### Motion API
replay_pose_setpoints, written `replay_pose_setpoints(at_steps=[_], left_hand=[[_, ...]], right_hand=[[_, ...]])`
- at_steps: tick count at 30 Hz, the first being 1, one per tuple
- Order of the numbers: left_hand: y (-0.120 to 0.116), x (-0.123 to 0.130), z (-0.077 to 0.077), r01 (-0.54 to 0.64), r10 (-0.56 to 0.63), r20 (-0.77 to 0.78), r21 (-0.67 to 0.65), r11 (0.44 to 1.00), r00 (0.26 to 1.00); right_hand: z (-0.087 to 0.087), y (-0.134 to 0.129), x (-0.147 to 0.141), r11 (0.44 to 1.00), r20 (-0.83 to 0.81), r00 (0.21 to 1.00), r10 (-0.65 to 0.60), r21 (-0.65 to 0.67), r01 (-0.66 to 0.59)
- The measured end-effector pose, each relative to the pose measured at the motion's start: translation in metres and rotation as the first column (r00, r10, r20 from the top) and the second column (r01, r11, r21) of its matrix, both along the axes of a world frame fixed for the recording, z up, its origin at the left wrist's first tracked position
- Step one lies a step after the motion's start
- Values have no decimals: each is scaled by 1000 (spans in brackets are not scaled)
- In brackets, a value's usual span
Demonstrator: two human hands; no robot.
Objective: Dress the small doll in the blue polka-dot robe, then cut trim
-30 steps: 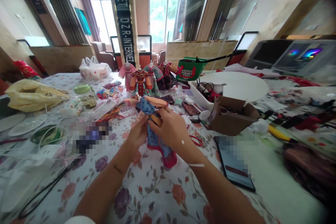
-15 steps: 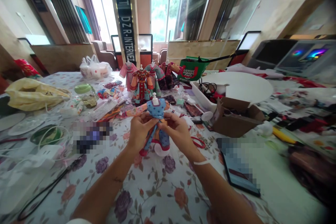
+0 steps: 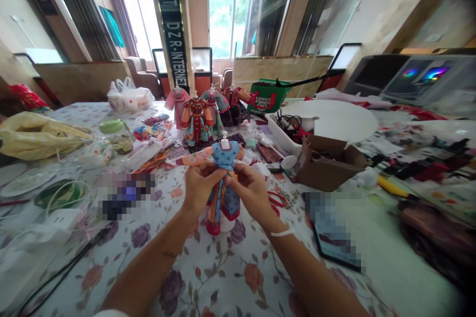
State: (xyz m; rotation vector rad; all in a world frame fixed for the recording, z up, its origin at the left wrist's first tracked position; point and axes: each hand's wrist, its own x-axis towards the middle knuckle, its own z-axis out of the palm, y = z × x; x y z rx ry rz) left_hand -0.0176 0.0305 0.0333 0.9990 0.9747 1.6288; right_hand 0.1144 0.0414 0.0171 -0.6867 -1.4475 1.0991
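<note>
Floral tablecloth (image 3: 230, 262) covers the table, with a yellow plastic bag (image 3: 37, 137) and a green-lidded glass jar (image 3: 117, 137) at left. At centre, the left hand (image 3: 201, 189) and right hand (image 3: 253, 190) are both closed, gripping either side of a blue patterned doll costume (image 3: 225, 158) on a white stand (image 3: 228, 224). Further right sit a cardboard box (image 3: 327, 171) and a pixelated phone (image 3: 330, 232).

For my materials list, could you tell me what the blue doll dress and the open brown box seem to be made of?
The blue doll dress looks like matte woven cloth, hanging in soft folds. The open brown box looks like dull cardboard, with bent flaps.
</note>
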Motion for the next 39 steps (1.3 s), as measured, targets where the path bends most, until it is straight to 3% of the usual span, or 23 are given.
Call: replay_pose_setpoints(at_steps=[4,7,10,13,14,17,18,20,23,28,33,36,39], left_hand=[[4,-7,2,173,-174,103,20,985,979],[8,-17,0,253,-260,148,66,965,954],[7,-38,1,389,-391,-40,-41,920,920],[-1,-66,9,438,-497,-378,-236,867,781],[-4,-73,14,386,-455,-461,-241,890,762],[-12,-78,32,60,-80,-620,-53,997,781],[-14,-75,38,-29,62,-599,65,997,798],[-15,-61,50,-73,216,-505,288,955,836],[-10,-37,64,55,176,-519,399,915,836],[-1,-15,75,280,-111,-520,257,925,847],[2,-9,75,293,-178,-419,229,928,890],[10,-9,71,261,-160,-381,231,937,911],[21,-11,67,242,-140,-378,237,941,915]], right_hand=[[3,-3,-4,978,97,976,-193,99,183],[6,-6,-10,909,161,917,-364,276,312],[6,-8,-15,849,159,870,-467,355,390],[3,-11,-19,828,123,845,-521,315,465],[2,-13,-20,833,111,847,-519,287,473],[2,-20,-21,872,72,879,-471,189,451],[2,-23,-21,885,60,891,-451,159,437],[2,-28,-19,907,44,910,-412,113,405],[1,-33,-15,926,57,927,-370,101,363],[-2,-34,-7,927,95,925,-367,125,355],[-1,-36,1,942,58,942,-330,90,325],[7,-32,3,959,-75,958,-277,-91,270],[18,-23,4,950,-306,936,-171,-303,75]])
